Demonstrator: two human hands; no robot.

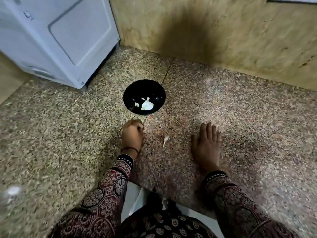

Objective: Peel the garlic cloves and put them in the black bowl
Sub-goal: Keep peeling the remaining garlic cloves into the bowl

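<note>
Garlic clove (165,140) lies on floor (68,134); thin tip points away from black bowl (131,93).

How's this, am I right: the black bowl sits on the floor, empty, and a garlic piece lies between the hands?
Not quite: in the head view the black bowl holds pale garlic pieces, not empty. It does sit on the floor, with a garlic piece between the left hand and right hand.

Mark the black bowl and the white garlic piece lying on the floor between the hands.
black bowl (133,93): head view, bare left inner wall.
garlic piece (166,139): head view, its wider upper end.
</note>
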